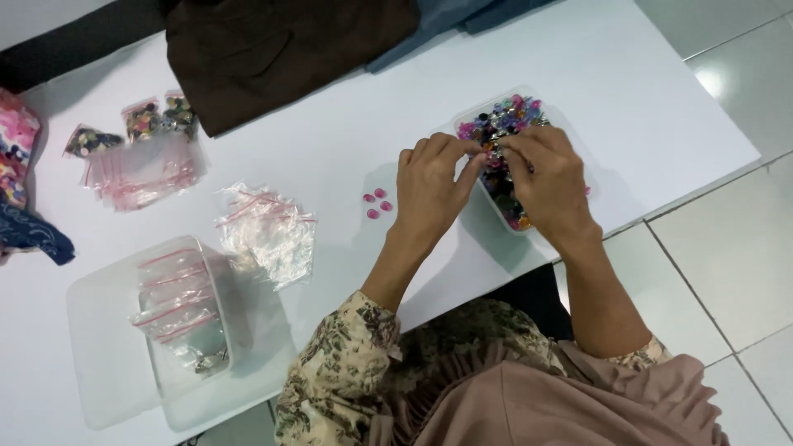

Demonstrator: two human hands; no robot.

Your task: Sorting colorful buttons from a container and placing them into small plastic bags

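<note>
A clear plastic tub (467, 119) full of mixed coloured buttons (505, 116) stands on the white table (330, 140). Both my hands are over it. My left hand (429, 186) has its fingers bent, fingertips at the button pile. My right hand (549, 177) reaches into the tub with fingers pinched among the buttons. Whether either pinches a button is hidden by the fingers. Three small pink buttons (376, 202) lie on the table just left of my left hand.
A heap of small clear zip bags (268, 227) lies mid-table. A clear box (178, 310) holding more bags sits on a lid (99, 347) at the front left. Filled button bags (140, 124) and dark brown cloth (281, 49) lie at the back.
</note>
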